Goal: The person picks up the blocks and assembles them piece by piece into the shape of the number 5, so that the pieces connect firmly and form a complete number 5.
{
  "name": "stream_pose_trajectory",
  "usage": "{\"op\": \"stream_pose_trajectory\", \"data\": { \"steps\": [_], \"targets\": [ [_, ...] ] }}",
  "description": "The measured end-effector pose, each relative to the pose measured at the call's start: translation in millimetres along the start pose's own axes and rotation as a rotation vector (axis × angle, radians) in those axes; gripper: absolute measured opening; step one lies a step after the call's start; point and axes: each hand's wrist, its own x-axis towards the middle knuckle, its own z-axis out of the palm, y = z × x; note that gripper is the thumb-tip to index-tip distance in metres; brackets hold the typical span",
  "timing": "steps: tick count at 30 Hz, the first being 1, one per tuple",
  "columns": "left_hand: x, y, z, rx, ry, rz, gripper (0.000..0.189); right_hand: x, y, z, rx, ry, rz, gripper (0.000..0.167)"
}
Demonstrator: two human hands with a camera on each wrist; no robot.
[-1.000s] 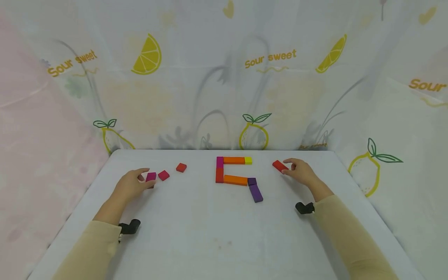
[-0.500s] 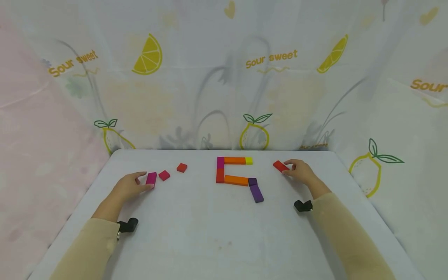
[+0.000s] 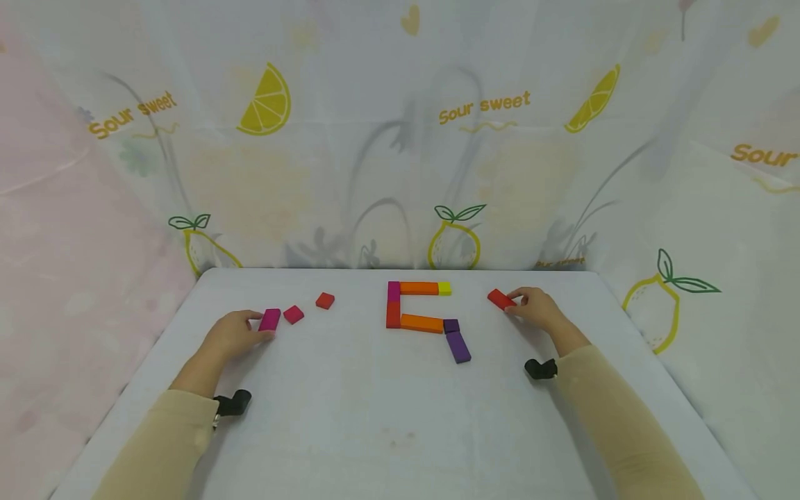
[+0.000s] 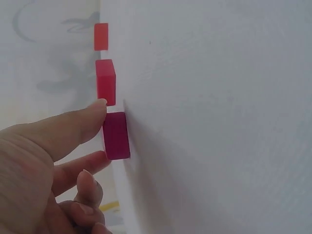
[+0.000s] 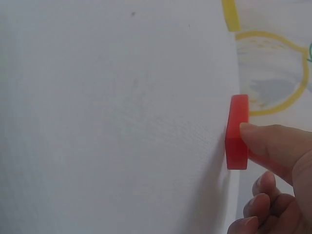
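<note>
My left hand (image 3: 231,335) is at the left of the table, thumb and index finger on a magenta block (image 3: 270,319). In the left wrist view, that block (image 4: 116,136) is pinched between the thumb and the index finger, with the other fingers loosely curled. At the right, my right hand (image 3: 537,307) pinches a red block (image 3: 500,299) by its near end. The right wrist view shows the thumb on this red block (image 5: 237,134); the index finger is partly hidden behind the thumb.
Beside the left hand lie a small pinkish-red block (image 3: 294,314) and a small red-orange block (image 3: 325,301). Mid-table, touching blocks form an angular figure: magenta (image 3: 394,290), red (image 3: 393,314), orange (image 3: 420,288), yellow (image 3: 444,288), a second orange block (image 3: 421,323) and purple (image 3: 458,346).
The left thumb and fingers have shifted on the magenta block, and more of its top face shows than one second ago. The right hand and its red block have hardly moved.
</note>
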Motion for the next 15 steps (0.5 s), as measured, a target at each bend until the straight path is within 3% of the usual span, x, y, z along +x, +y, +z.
{"op": "stream_pose_trajectory", "data": {
  "steps": [8, 15],
  "targets": [
    [-3.6, 5.6, 0.6, -0.002, 0.015, -0.038, 0.055, -4.0, -0.3, 0.0, 0.022, -0.049, 0.027, 0.039],
    [-4.4, 6.2, -1.8, 0.006, 0.033, -0.006, 0.049, -4.8, 0.4, 0.0, 0.029, -0.051, 0.029, 0.043]
  ]
}}
